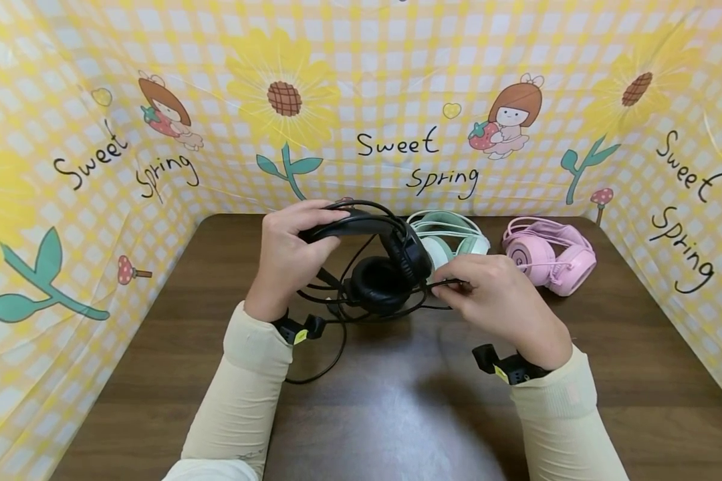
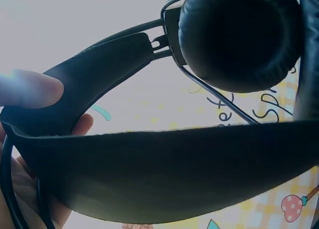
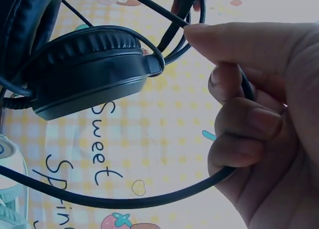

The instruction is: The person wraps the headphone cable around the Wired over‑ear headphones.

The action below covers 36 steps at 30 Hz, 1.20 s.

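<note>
Black over-ear headphones (image 1: 380,286) are held up above the table, tilted, with the headband toward the left. My left hand (image 1: 291,257) grips the headband (image 2: 119,74), thumb on one side and fingers on the other. Loops of black cable (image 1: 337,354) wrap around the headband and ear cups and trail down to the left. Just right of the ear cups, my right hand (image 1: 493,294) pinches the cable between thumb and forefinger. In the right wrist view, its other fingers curl round another stretch of cable (image 3: 139,203).
Behind the black pair, mint-green and white headphones (image 1: 448,234) sit on the brown table (image 1: 174,374). Pink headphones (image 1: 553,257) lie farther right. A yellow checked cloth (image 1: 349,80) with printed flowers encloses the back and sides.
</note>
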Motion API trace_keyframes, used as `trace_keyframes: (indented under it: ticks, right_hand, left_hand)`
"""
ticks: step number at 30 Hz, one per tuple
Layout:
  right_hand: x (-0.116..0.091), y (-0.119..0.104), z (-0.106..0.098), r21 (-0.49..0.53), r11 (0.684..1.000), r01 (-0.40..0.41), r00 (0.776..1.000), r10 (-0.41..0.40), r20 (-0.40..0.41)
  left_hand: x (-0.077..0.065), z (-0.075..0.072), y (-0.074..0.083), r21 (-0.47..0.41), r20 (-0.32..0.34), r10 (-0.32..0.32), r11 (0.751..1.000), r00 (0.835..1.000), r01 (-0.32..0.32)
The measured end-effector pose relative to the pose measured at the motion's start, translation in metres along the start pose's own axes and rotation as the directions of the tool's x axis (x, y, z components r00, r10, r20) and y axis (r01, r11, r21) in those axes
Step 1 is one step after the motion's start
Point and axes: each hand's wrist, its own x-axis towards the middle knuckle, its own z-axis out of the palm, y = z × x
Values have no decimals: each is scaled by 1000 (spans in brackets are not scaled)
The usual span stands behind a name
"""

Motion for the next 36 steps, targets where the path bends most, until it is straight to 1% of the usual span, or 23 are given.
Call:
trace_keyframes:
  ticks: [2,5,9,11,14,17,20,23,27,31,36]
  right_hand:
    - [0,0,-1,1,1000,6,1000,-6,-14]
    - [0,0,-1,2,1000,18,999,-18,-36]
    - [0,0,-1,-1,999,45,997,-45,-69]
    - [0,-1,-1,6,999,54,996,-53,-73]
    - [0,-1,-1,31,998,61,996,-59,-61]
    - [-1,-2,-4,65,997,49,998,-47,-37]
    - [-1,-2,-6,75,996,37,999,-36,-21]
    - [-2,-2,-9,73,997,36,999,-34,-24]
    - [-4,-1,-12,72,997,38,999,-36,-36]
    - [-5,0,-13,56,998,41,997,-38,-63]
    - [-5,2,-14,41,998,52,994,-48,-100]
  left_hand:
    - [0,0,2,-6,4,-7,1000,1000,7]
    - [-2,0,-7,-5,27,-21,1000,999,21]
    - [-6,0,-23,6,101,-38,999,994,37]
    - [-6,0,-26,8,144,-38,999,989,37]
    - [-8,-1,-27,-9,194,-39,999,980,41]
    - [-8,-1,-26,-30,238,-58,997,970,67]
    - [-9,-2,-25,-44,277,-68,996,958,83]
    - [-9,-2,-24,-61,311,-71,994,948,94]
    - [-10,-1,-24,-93,333,-70,990,940,106]
    - [-10,-1,-25,-109,340,-50,990,939,92]
    - [-9,-3,-22,-151,370,-27,985,929,88]
